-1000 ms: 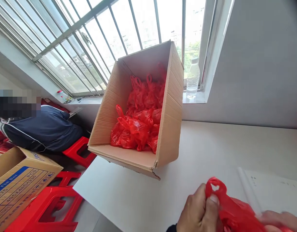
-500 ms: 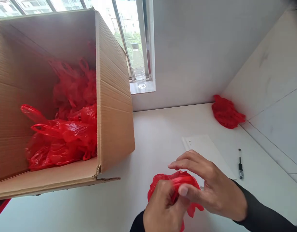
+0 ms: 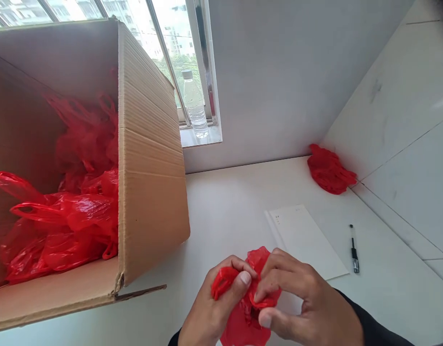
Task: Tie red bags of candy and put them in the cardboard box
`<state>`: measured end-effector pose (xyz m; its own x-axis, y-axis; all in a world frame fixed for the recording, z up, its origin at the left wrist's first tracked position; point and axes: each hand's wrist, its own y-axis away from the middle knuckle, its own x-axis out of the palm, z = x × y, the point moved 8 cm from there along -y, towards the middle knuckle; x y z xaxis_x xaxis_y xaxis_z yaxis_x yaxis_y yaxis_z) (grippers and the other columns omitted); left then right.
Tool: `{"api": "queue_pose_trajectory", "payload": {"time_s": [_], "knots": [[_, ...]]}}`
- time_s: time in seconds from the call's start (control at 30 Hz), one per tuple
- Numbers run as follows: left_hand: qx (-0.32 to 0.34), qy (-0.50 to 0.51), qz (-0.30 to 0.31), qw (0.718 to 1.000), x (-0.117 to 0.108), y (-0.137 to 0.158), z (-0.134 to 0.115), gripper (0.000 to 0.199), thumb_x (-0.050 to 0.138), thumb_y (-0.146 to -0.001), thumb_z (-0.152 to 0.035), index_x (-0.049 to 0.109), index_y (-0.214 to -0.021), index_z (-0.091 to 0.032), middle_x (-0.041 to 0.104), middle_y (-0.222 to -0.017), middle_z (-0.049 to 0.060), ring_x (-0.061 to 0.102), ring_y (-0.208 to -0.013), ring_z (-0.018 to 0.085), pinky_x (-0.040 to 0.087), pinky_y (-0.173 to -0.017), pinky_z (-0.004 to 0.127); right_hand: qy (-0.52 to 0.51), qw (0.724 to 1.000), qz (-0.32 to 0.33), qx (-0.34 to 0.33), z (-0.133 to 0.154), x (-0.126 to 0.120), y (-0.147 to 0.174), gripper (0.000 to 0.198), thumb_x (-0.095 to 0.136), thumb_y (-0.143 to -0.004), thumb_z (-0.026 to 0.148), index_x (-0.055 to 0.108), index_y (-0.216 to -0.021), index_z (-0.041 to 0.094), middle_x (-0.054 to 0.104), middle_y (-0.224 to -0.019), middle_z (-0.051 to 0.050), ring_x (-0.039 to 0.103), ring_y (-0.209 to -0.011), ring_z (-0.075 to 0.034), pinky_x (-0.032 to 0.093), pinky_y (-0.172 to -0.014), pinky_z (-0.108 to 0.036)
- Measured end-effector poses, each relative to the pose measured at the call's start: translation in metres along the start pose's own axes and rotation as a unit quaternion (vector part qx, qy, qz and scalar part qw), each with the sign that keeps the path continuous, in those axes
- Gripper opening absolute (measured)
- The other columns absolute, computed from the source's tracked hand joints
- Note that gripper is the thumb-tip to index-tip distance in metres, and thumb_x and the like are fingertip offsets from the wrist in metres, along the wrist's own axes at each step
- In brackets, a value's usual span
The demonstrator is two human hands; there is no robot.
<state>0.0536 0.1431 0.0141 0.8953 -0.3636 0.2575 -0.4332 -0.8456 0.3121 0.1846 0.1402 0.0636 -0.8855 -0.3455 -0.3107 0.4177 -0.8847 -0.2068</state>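
Note:
A crumpled red plastic bag [image 3: 245, 327] is between my two hands, low in the head view above the white table. My left hand [image 3: 217, 302] is closed round a bunched, folded part of it, which pokes out between thumb and forefinger. My right hand [image 3: 297, 298] has its bent fingers on another part of the bag, with the thumb held apart below. The lower end of the bag hangs loose beneath my hands.
A cardboard box [image 3: 152, 168] lies open on its side at the left, with several red plastic bags [image 3: 87, 206] in it. White paper [image 3: 304, 235], a pen [image 3: 354, 250] and a red bundle [image 3: 329, 169] lie to the right. A water bottle [image 3: 195, 105] stands on the windowsill.
The view has shifted a little to the right. My left hand has turned so the bunched part shows at its thumb, and my right fingers have come down onto the bag.

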Motion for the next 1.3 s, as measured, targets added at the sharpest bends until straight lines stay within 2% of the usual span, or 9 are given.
{"api": "queue_pose_trajectory", "payload": {"time_s": [0.13, 0.27, 0.43, 0.57, 0.7, 0.83, 1.03, 1.13, 1.3], "knots": [[0.029, -0.028, 0.021, 0.999, 0.001, 0.001, 0.003, 0.018, 0.069, -0.087, -0.029, 0.055, -0.084, -0.019, 0.054, -0.083, -0.001, 0.046, -0.071, 0.01, 0.04, -0.066, 0.022, 0.007, 1.0, 0.004, -0.011, -0.011, 0.003, -0.009, 0.03, 0.055, -0.096, 0.048, 0.06, -0.117, 0.028, 0.062, -0.117, -0.002, 0.053, -0.117, -0.019, 0.037, -0.107, -0.035], [0.105, -0.165, -0.044, 0.98, -0.004, 0.006, -0.003, 0.015, 0.058, -0.084, -0.009, 0.051, -0.087, -0.022, 0.054, -0.082, -0.001, 0.045, -0.069, 0.011, 0.04, -0.061, 0.022, 0.016, 0.999, 0.037, 0.026, -0.032, 0.012, -0.016, 0.027, 0.042, -0.102, 0.037, 0.059, -0.119, 0.025, 0.067, -0.11, -0.002, 0.059, -0.109, -0.016, 0.023, -0.117, -0.04], [0.327, -0.44, -0.172, 0.819, 0.002, 0.02, -0.024, 0.039, 0.049, -0.085, 0.003, 0.058, -0.112, -0.023, 0.058, -0.1, 0.004, 0.058, -0.085, 0.013, 0.048, -0.066, 0.022, -0.029, 0.987, 0.049, 0.149, -0.063, 0.019, -0.013, 0.031, 0.035, -0.104, 0.037, 0.057, -0.123, 0.026, 0.06, -0.074, 0.004, 0.053, -0.067, -0.013, 0.043, -0.066, -0.029], [0.389, -0.471, -0.191, 0.768, 0.005, 0.023, -0.017, 0.049, 0.052, -0.091, 0.001, 0.054, -0.134, -0.021, 0.054, -0.11, 0.008, 0.061, -0.094, 0.013, 0.053, -0.071, 0.021, -0.061, 0.981, 0.108, 0.149, -0.073, 0.03, -0.012, 0.026, 0.045, -0.1, 0.031, 0.057, -0.123, 0.025, 0.053, -0.067, 0.007, 0.044, -0.06, -0.012, 0.037, -0.06, -0.027], [0.36, -0.489, -0.176, 0.775, 0.003, 0.02, -0.012, 0.059, 0.048, -0.093, 0.0, 0.045, -0.146, -0.025, 0.053, -0.116, 0.01, 0.061, -0.101, 0.015, 0.056, -0.073, 0.022, -0.071, 0.987, 0.063, 0.129, -0.069, 0.021, -0.015, 0.022, 0.046, -0.1, 0.035, 0.063, -0.097, 0.022, 0.063, -0.082, 0.001, 0.054, -0.072, -0.013, 0.043, -0.067, -0.027], [0.296, -0.556, -0.142, 0.764, 0.0, 0.025, 0.006, 0.061, 0.043, -0.099, -0.013, 0.025, -0.156, -0.025, 0.042, -0.148, 0.015, 0.045, -0.135, 0.026, 0.051, -0.103, 0.041, -0.001, 0.994, -0.006, 0.11, -0.063, 0.001, -0.01, 0.024, 0.045, -0.101, 0.038, 0.062, -0.092, 0.022, 0.064, -0.087, 0.001, 0.058, -0.077, -0.014, 0.045, -0.072, -0.028], [0.164, -0.561, -0.245, 0.773, -0.05, 0.057, 0.055, 0.061, 0.035, -0.101, -0.016, 0.021, -0.156, -0.038, 0.035, -0.16, 0.004, 0.028, -0.148, 0.027, 0.035, -0.116, 0.058, 0.121, 0.965, -0.108, 0.204, -0.105, -0.038, 0.024, 0.029, 0.041, -0.101, 0.041, 0.061, -0.093, 0.022, 0.065, -0.086, -0.002, 0.059, -0.074, -0.017, 0.038, -0.05, -0.027], [0.173, -0.551, -0.246, 0.778, -0.045, 0.059, 0.059, 0.058, 0.034, -0.101, -0.02, 0.022, -0.156, -0.035, 0.029, -0.162, 0.004, 0.023, -0.15, 0.029, 0.034, -0.116, 0.058, 0.118, 0.964, -0.139, 0.194, -0.106, -0.029, 0.034, 0.032, 0.033, -0.104, 0.038, 0.06, -0.112, 0.023, 0.069, -0.107, -0.005, 0.065, -0.098, -0.02, 0.054, -0.074, -0.032], [0.255, -0.655, -0.122, 0.701, 0.003, 0.033, 0.07, 0.065, 0.038, -0.098, -0.021, 0.014, -0.159, -0.017, 0.027, -0.163, 0.009, 0.017, -0.152, 0.028, 0.021, -0.122, 0.051, 0.209, 0.972, -0.097, 0.035, -0.083, 0.032, 0.047, 0.043, 0.033, -0.103, 0.028, 0.04, -0.146, 0.029, 0.05, -0.149, -0.003, 0.044, -0.139, -0.022, 0.041, -0.114, -0.045]]}}
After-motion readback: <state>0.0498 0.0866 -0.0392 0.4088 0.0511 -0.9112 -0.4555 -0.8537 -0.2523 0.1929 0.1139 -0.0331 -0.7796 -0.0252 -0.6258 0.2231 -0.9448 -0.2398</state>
